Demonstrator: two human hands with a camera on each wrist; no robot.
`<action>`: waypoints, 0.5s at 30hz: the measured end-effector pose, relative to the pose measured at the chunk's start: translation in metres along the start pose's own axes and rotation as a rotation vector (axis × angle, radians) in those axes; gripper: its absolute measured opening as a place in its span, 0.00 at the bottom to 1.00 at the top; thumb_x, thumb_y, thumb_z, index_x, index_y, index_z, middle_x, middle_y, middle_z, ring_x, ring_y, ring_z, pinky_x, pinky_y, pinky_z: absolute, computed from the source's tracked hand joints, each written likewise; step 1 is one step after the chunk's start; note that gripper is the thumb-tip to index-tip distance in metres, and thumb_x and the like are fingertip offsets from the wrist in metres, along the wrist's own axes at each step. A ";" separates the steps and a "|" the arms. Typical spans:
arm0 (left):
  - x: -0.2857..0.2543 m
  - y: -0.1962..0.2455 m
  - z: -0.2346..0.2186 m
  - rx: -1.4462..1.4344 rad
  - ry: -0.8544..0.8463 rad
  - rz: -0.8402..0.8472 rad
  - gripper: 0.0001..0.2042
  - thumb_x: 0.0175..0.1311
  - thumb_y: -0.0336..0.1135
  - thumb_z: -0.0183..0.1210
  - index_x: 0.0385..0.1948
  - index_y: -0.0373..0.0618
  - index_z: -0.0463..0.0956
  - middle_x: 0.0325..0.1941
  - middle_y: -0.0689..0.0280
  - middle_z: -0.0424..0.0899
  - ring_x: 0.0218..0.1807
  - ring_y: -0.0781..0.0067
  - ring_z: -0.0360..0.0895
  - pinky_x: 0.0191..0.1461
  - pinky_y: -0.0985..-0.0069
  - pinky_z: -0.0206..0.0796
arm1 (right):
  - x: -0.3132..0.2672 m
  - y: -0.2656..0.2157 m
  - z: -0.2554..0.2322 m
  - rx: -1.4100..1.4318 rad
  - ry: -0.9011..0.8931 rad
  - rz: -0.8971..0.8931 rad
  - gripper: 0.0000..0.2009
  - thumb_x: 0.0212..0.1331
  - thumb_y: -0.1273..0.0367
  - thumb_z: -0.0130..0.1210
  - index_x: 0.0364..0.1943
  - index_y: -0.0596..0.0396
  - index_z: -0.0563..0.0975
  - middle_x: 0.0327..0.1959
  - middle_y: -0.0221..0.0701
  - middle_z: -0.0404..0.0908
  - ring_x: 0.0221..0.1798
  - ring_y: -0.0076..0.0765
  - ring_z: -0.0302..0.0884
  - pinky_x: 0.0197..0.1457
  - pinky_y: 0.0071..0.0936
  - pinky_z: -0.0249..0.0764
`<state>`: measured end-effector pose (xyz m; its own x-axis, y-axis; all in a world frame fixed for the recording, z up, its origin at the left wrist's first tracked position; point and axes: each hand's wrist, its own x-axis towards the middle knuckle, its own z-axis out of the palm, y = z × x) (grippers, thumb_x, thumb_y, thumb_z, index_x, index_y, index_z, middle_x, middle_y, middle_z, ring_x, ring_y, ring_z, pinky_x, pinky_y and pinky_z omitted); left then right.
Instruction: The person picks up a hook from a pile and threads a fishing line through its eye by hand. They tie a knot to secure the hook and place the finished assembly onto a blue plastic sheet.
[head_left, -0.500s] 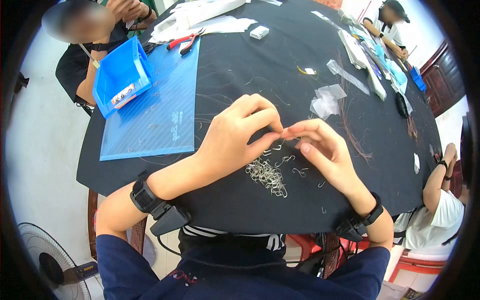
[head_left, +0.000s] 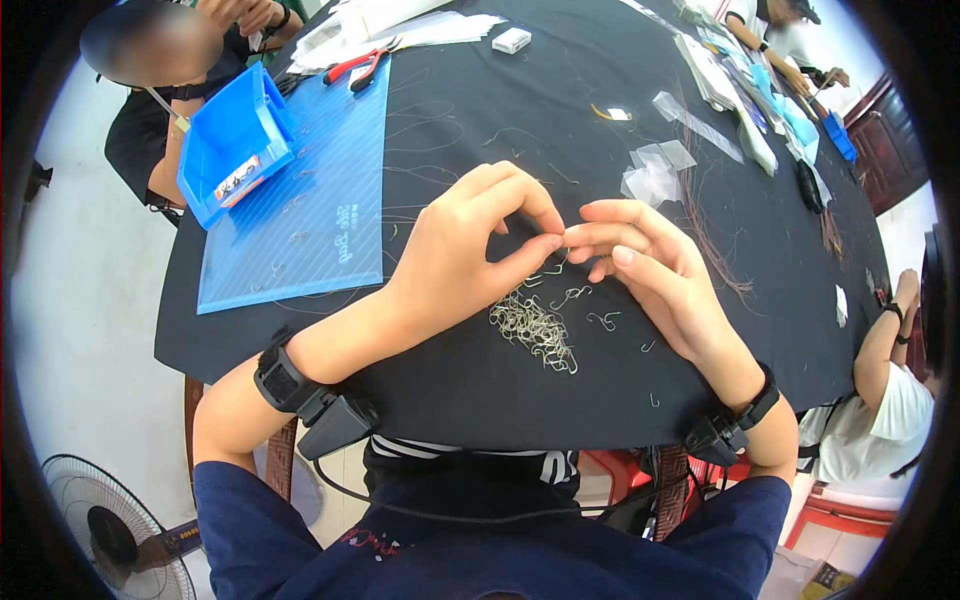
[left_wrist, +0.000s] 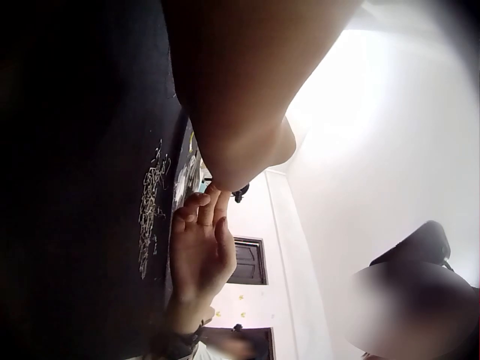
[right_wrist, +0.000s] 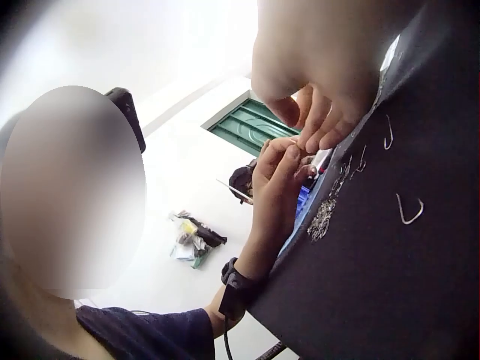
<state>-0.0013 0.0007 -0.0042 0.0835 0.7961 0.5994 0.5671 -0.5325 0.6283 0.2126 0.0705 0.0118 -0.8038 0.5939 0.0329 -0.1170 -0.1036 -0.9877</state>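
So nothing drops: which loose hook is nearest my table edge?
The lone hook right of the pile; only it lies nearer you than that pile.

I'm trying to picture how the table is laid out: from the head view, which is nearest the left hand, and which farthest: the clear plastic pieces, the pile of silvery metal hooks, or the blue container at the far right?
From the left hand:
1. Pile of silvery metal hooks, just below the fingers.
2. Clear plastic pieces, beyond the right hand.
3. Blue container, far right.
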 end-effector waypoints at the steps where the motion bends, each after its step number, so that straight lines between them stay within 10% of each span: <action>1: 0.000 0.000 0.000 -0.031 -0.006 -0.013 0.06 0.52 0.22 0.63 0.30 0.43 0.77 0.35 0.68 0.80 0.37 0.75 0.76 0.35 0.80 0.65 | 0.000 0.000 0.001 0.000 0.002 -0.002 0.17 0.66 0.70 0.51 0.57 0.61 0.69 0.52 0.39 0.79 0.54 0.30 0.75 0.56 0.27 0.70; 11: 0.000 0.009 -0.003 -0.095 -0.089 -0.153 0.06 0.50 0.23 0.59 0.25 0.44 0.70 0.14 0.74 0.62 0.22 0.82 0.65 0.27 0.81 0.57 | -0.005 -0.003 0.006 -0.337 -0.050 -0.011 0.07 0.66 0.73 0.51 0.43 0.62 0.76 0.39 0.31 0.80 0.45 0.21 0.77 0.47 0.19 0.72; 15: -0.003 0.010 -0.003 -0.089 0.116 -0.163 0.08 0.49 0.20 0.58 0.22 0.43 0.68 0.12 0.75 0.60 0.16 0.88 0.56 0.22 0.85 0.51 | -0.006 -0.003 0.007 -0.365 -0.069 0.005 0.07 0.66 0.72 0.51 0.41 0.62 0.76 0.38 0.31 0.79 0.42 0.21 0.78 0.45 0.19 0.73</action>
<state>0.0016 -0.0076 0.0016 -0.1017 0.8381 0.5360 0.4903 -0.4265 0.7600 0.2134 0.0615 0.0161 -0.8426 0.5379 0.0258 0.0929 0.1924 -0.9769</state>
